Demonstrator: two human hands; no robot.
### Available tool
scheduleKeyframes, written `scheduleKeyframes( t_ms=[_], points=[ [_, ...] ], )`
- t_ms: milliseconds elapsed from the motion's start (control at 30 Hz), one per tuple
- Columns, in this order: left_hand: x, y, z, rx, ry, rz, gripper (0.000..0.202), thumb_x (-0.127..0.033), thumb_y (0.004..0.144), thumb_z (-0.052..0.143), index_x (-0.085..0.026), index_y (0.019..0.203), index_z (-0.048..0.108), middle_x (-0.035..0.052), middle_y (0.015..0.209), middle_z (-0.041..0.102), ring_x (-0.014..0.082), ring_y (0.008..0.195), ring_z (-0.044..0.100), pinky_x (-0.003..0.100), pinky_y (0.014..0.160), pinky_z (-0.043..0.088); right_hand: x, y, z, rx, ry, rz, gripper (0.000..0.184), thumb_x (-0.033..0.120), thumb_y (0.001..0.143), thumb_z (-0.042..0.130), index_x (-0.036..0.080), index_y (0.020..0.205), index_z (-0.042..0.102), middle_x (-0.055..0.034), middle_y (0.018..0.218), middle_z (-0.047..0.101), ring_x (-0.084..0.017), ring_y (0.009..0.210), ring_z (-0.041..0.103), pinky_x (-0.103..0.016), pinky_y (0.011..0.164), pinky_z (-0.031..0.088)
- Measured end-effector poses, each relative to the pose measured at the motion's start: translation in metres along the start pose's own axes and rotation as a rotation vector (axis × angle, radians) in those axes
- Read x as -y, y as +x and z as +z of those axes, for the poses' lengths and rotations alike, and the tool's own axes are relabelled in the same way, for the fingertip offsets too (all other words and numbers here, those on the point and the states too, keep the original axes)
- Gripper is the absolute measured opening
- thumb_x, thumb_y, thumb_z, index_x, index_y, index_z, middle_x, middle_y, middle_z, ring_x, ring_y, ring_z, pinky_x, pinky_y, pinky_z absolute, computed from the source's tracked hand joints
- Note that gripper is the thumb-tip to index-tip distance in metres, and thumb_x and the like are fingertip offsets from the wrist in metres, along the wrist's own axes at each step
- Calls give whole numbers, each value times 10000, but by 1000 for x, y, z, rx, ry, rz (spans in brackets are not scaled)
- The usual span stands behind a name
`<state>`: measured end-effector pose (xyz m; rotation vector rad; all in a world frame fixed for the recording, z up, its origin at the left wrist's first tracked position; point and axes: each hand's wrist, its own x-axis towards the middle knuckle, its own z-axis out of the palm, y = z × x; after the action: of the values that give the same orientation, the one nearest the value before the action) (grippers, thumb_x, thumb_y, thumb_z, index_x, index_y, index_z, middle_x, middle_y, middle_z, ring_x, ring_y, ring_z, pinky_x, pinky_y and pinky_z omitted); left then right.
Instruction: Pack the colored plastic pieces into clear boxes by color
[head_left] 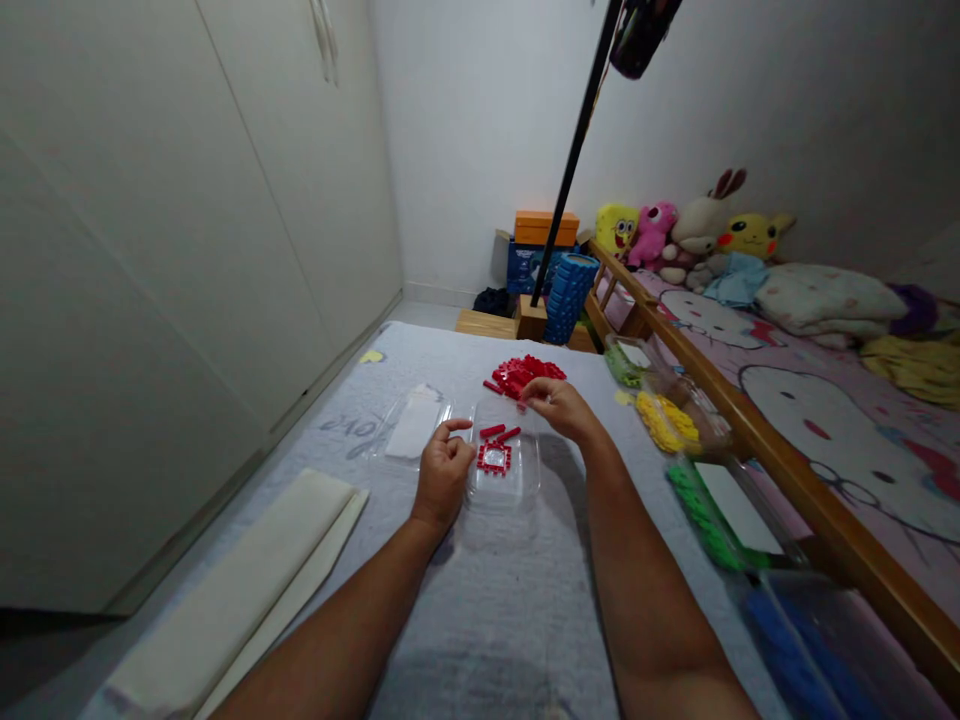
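Note:
A clear plastic container [529, 482] lies on the cloth-covered surface in front of me. Inside it are a square red frame of toothed plastic pieces [495, 472] and a couple of loose red strips [492, 432]. Beside its left wall is my left hand [444, 470], index finger stretched out and thumb apart, nothing visible between them. My right hand [559, 408] hovers over the container's far right corner, pinching a small red plastic piece [522, 406] that its fingertips partly hide. Just beyond lies a heap of red plastic pieces [525, 372].
A clear lid with white paper [415, 424] lies to the left, near a folded cream sheet [247, 590]. Along the right edge stand clear boxes of green [626, 365], yellow [666, 422], brighter green [705, 515] and blue pieces [806, 650], beside a wooden bed rail [720, 415].

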<state>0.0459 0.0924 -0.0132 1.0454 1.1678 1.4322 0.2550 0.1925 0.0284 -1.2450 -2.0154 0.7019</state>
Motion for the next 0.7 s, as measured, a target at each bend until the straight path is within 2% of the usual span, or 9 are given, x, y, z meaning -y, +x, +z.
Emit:
scheduleKeyframes(
  t_ms=[100, 167, 400, 533, 700],
  points=[
    [2, 0, -1, 4, -8, -7, 313, -270, 763, 607, -177, 1057, 557, -126, 509, 318, 77, 466, 253, 193, 488, 231, -14, 0, 0, -164, -46, 84, 147, 134, 780, 543, 188, 784, 680, -5, 762, 680, -151, 709, 582, -261, 700, 427],
    [3, 0, -1, 12, -16, -8, 322, -262, 763, 608, -181, 1070, 552, -127, 510, 318, 76, 464, 248, 193, 482, 221, -23, 0, 2, -215, -115, 118, 176, 103, 780, 533, 190, 779, 685, -10, 770, 685, -156, 723, 588, -270, 727, 434],
    [0, -4, -2, -2, -18, -14, 315, -254, 736, 620, -179, 1038, 570, -128, 500, 306, 76, 462, 246, 192, 483, 224, -39, 1, 24, -163, -393, 57, 224, 64, 780, 602, 176, 925, 730, -72, 919, 688, -197, 897, 556, -350, 916, 369],
    [0, -5, -3, -12, -6, -8, 304, -253, 743, 606, -178, 1035, 575, -126, 504, 309, 77, 463, 251, 190, 486, 228, -40, 0, 36, -159, -418, 57, 171, 114, 805, 637, 184, 933, 727, -96, 999, 686, -225, 939, 517, -375, 909, 349],
    [3, -5, -5, -15, -10, -6, 310, -264, 735, 615, -176, 1031, 581, -124, 502, 308, 79, 458, 257, 191, 483, 224, -36, -1, 41, -175, -425, 111, 132, 166, 820, 649, 218, 916, 722, -81, 1024, 690, -245, 947, 509, -378, 879, 353]
  ],
)
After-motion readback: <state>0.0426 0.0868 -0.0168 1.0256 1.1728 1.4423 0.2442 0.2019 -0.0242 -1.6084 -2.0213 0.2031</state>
